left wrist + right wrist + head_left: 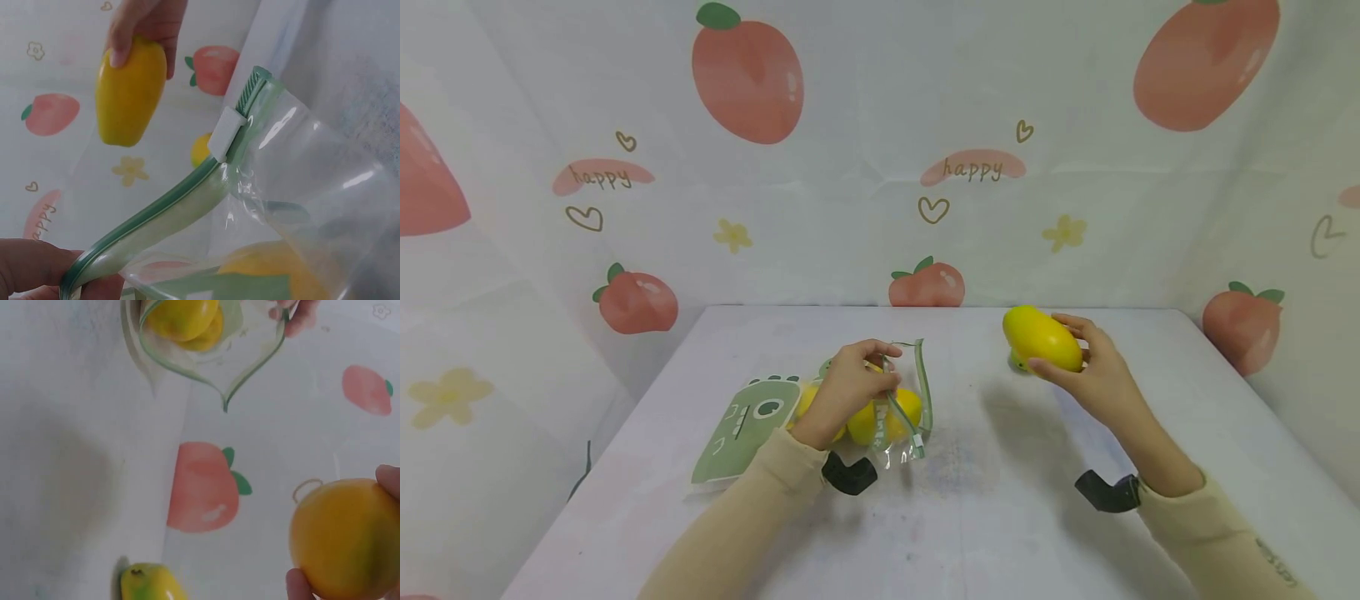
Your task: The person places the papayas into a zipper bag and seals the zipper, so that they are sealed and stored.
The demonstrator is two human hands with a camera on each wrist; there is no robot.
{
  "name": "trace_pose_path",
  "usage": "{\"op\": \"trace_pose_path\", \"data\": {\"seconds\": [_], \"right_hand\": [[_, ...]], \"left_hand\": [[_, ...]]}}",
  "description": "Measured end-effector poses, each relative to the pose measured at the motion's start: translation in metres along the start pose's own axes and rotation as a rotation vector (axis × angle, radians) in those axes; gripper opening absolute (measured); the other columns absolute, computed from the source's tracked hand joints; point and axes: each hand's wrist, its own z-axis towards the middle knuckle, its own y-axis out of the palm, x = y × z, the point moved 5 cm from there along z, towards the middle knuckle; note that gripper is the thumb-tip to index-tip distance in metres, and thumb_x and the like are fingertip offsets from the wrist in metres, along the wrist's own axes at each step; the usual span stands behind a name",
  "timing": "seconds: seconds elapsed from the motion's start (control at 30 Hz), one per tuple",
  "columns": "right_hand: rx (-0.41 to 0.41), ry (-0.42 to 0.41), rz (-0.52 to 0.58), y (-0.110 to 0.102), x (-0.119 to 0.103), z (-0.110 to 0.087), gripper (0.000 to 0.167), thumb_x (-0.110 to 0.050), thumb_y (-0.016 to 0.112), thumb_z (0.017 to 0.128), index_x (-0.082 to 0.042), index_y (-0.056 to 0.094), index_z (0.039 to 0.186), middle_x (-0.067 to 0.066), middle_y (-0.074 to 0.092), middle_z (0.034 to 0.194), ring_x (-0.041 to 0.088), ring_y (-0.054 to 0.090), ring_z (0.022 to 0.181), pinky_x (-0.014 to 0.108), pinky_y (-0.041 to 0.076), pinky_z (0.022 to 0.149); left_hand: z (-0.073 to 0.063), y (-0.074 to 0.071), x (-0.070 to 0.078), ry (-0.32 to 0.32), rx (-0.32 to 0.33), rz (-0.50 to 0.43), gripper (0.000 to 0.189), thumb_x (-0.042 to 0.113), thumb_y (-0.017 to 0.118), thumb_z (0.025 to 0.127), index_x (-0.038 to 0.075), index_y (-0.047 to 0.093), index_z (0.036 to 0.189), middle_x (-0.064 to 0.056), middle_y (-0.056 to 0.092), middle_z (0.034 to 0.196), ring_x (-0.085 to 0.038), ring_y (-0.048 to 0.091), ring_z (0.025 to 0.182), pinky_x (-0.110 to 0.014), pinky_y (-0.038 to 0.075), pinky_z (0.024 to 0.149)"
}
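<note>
My left hand pinches the green-edged rim of a clear zip bag printed with a green cartoon face. The bag lies left of centre with its mouth spread toward the right. Inside rest yellow mangoes, partly covered by the hand in the head view. A white slider sits on the zip strip. Raised above the table at the right, my right hand grips a yellow mango between thumb and fingers, apart from the bag. Another yellow-green mango lies on the table, mostly hidden behind the held one in the head view.
The white table meets a fabric backdrop with peach prints along its back edge. Black wrist mounts stick out under both forearms.
</note>
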Motion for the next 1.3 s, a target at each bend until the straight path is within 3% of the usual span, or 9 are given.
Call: {"op": "trace_pose_path", "data": {"seconds": [0.2,0.63,0.97,1.3], "right_hand": [[-0.026,-0.047,-0.003,0.014,-0.008,-0.004,0.075,-0.038,0.072,0.086,-0.012,0.035,0.146,0.02,0.04,0.14,0.032,0.053,0.099,0.025,0.05,0.071],[-0.156,-0.022,0.015,0.057,-0.007,-0.011,0.071,-0.044,0.075,0.081,-0.01,0.043,0.136,0.014,0.054,0.13,0.029,0.057,0.103,0.03,0.053,0.078],[-0.24,-0.061,0.054,0.088,-0.01,-0.015,0.061,-0.033,0.076,0.082,-0.009,0.048,0.131,0.014,0.055,0.131,0.026,0.059,0.101,0.032,0.057,0.079],[-0.266,-0.09,0.071,0.101,-0.014,-0.014,0.061,-0.03,0.077,0.082,-0.007,0.05,0.131,0.014,0.054,0.13,0.024,0.058,0.098,0.033,0.057,0.081]], "left_hand": [[0.0,-0.001,0.0,-0.019,-0.001,-0.004,0.027,0.003,0.07,0.082,0.006,0.068,0.109,-0.011,0.056,0.094,-0.018,0.063,0.067,-0.03,0.06,0.07],[0.0,0.0,0.0,-0.025,-0.003,-0.001,0.027,0.003,0.07,0.082,0.007,0.068,0.109,-0.011,0.057,0.095,-0.018,0.063,0.067,-0.03,0.061,0.07],[-0.001,0.0,0.001,-0.022,-0.003,-0.003,0.027,0.003,0.07,0.082,0.006,0.068,0.109,-0.01,0.056,0.095,-0.018,0.063,0.066,-0.03,0.061,0.07],[-0.001,0.0,0.003,-0.002,-0.006,-0.011,0.027,0.003,0.071,0.082,0.005,0.068,0.109,-0.01,0.056,0.092,-0.018,0.062,0.065,-0.029,0.06,0.069]]}}
